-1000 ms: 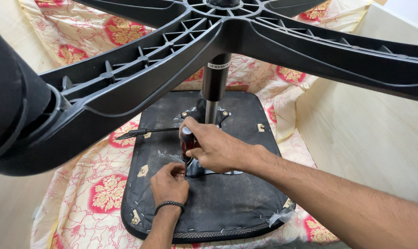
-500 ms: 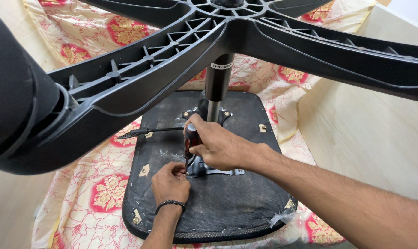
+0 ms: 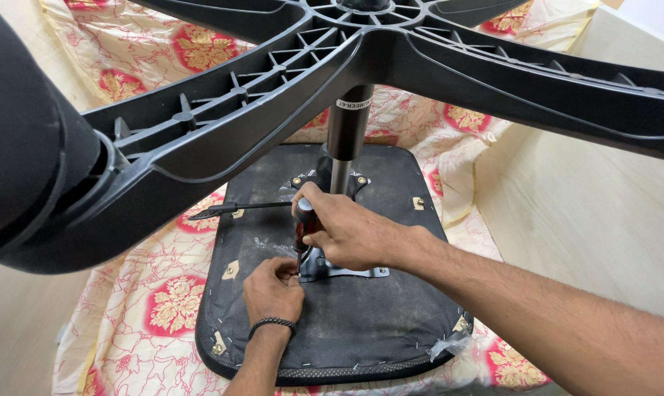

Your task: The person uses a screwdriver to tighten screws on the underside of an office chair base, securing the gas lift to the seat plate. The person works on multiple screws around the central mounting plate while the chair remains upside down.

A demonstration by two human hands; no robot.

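Right hand (image 3: 350, 233) fisted, forearm reaching in from lower right, left hand (image 3: 273, 287) pinching below it

The chair base (image 3: 390, 66) is black plastic, and the seat underside (image 3: 376, 323) is dark grey-black fabric. The gas-lift column (image 3: 347, 132) is black above, silver below. The screwdriver handle (image 3: 303, 224) shows dark red and black. The cloth (image 3: 149, 315) is cream, patterned with red-and-yellow floral medallions.

screwdriver tip: hidden behind the left hand (image 3: 273, 287)
screwdriver handle (image 3: 303, 224): mostly covered by the right hand (image 3: 349, 233)
chair base (image 3: 361, 70): arms cut off by the frame edges
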